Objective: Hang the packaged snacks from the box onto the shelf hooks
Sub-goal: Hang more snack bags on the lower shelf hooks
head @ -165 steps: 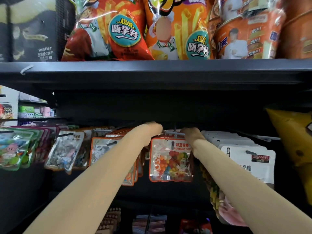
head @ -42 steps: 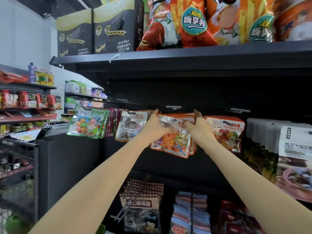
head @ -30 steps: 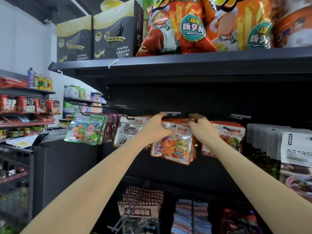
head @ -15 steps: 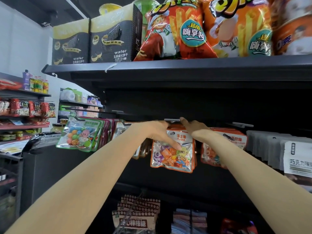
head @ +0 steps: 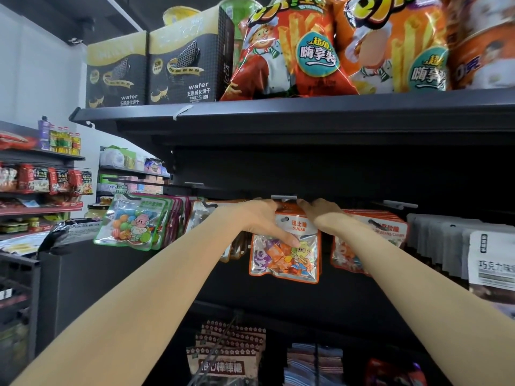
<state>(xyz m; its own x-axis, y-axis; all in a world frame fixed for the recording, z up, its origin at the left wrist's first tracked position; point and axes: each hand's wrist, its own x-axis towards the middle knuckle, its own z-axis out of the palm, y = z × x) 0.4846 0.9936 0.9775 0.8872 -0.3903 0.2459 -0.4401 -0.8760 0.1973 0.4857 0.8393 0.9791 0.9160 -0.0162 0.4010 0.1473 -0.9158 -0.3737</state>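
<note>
An orange-edged sugar candy packet (head: 287, 254) hangs upright under a grey shelf hook (head: 284, 197), in front of more packets of the same kind. My left hand (head: 263, 220) holds its upper left part, thumb lying across the clear front. My right hand (head: 320, 214) grips its top right corner by the hook. The source box is out of view.
Neighbouring hooks carry jelly bean packets (head: 370, 240), brown-candy packets (head: 202, 215), green cartoon packets (head: 133, 222) and white pouches (head: 490, 260). The dark shelf (head: 306, 112) above bears wafer boxes and chip bags. Lollipop packs (head: 225, 355) hang below. Other store shelves stand at left.
My hands have moved from the jelly bean hook to the sugar packet hook on its left. The sugar packet, tilted a second ago, now hangs straight. The view has tipped upward.
</note>
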